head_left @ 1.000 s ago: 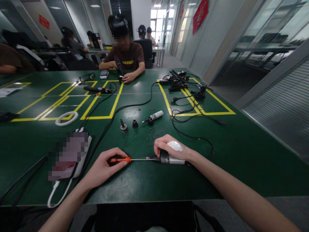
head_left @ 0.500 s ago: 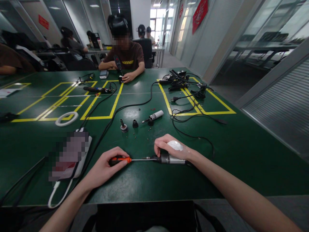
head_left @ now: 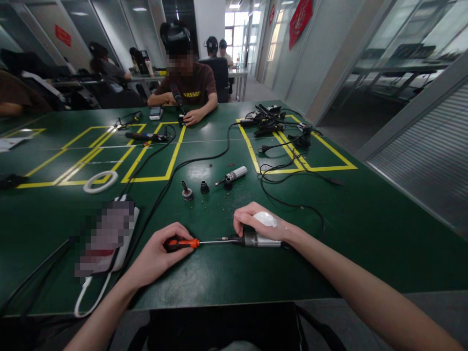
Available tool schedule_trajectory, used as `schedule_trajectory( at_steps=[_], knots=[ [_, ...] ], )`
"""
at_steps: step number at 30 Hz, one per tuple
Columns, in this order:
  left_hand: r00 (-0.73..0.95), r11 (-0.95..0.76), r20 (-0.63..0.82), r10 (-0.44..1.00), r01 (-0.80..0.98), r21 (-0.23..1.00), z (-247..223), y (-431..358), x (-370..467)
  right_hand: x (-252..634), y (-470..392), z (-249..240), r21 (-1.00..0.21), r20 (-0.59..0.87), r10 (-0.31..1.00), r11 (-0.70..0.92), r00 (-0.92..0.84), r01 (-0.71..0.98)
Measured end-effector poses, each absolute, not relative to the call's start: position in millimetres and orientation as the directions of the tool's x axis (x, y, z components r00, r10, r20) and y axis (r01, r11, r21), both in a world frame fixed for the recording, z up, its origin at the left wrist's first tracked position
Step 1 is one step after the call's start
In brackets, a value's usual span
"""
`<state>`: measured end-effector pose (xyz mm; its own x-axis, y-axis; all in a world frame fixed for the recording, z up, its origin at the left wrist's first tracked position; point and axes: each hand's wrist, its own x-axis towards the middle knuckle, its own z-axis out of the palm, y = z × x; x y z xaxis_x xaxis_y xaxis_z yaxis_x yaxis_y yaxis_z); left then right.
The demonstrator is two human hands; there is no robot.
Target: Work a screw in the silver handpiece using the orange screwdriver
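My left hand (head_left: 165, 254) is closed round the orange-and-black handle of a screwdriver (head_left: 190, 243). Its thin steel shaft points right and reaches the dark nose of a silver-and-black electric screwdriver body (head_left: 263, 240) lying on the table. Over that body my right hand (head_left: 259, 218) is bent, with curled fingers down at its front end; the exact fingertip contact is partly hidden. A white patch covers the back of this hand. Beyond my hands stand a round part with a stem (head_left: 186, 191) and a black collar (head_left: 204, 187), near a second silver tool body (head_left: 237, 174) and several tiny screws (head_left: 204, 208).
A phone (head_left: 107, 231) with a white cable lies at left, near a white ring (head_left: 101, 181). Black cord (head_left: 197, 159) crosses the green table (head_left: 365, 234). Tangled black cables (head_left: 268, 119) lie at back right. Across the table, a person (head_left: 190, 80) holds a power driver (head_left: 177, 95).
The view has shifted very slightly. Both hands, the screwdriver and the tool body keep practically the same positions.
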<state>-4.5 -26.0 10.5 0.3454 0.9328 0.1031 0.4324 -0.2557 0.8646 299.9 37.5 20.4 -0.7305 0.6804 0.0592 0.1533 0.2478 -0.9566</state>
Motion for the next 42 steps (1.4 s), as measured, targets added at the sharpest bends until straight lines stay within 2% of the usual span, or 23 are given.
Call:
schedule_trajectory(
  at_steps=[34,42],
  knots=[
    [0.340,-0.228,0.073,0.938,0.443,0.867,13.9,-27.2,-2.8,299.5,36.7,22.5,-0.954,0.056,0.676,0.254,-0.734,0.161],
    [0.349,-0.294,0.137,0.927,0.451,0.843,12.9,-24.6,-4.3,300.2,36.6,21.5,-0.954,0.062,0.677,0.256,-0.733,0.155]
  ],
)
